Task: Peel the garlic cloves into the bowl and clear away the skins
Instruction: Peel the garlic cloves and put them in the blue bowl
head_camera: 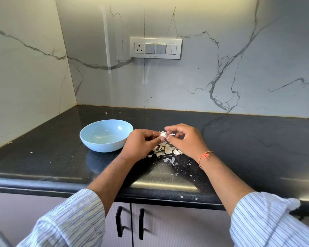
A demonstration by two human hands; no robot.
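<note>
1. A pale blue bowl [106,135] stands on the black bench [43,157], left of centre; whether any cloves lie in it cannot be told.
2. Just right of the bowl, the left hand [141,144] is raised above the bench, its fingers curled and its thumb and fingertips pinching a garlic clove [162,134].
3. The clove sits between the two hands, above the bench and to the right of the bowl's rim.
4. The right hand [184,141] meets the left at the clove, its fingers curled, its thumb and forefinger pinching a thin strip of skin [170,134] that sticks out from the clove.
5. Below and between the hands, a pile [165,150] of cloves and skins lies on the bench, near the bowl's right side.
6. Small skin flakes [169,160] are scattered on the bench in front of the pile, toward the front edge.
7. An orange thread [204,156] is tied round the right wrist.
8. Both forearms come out of rolled striped sleeves [75,220].
9. On the marble wall behind, a switch plate [156,48] is mounted above the bench.
10. Under the bench edge, two black cabinet handles [119,221] hang side by side.
</note>
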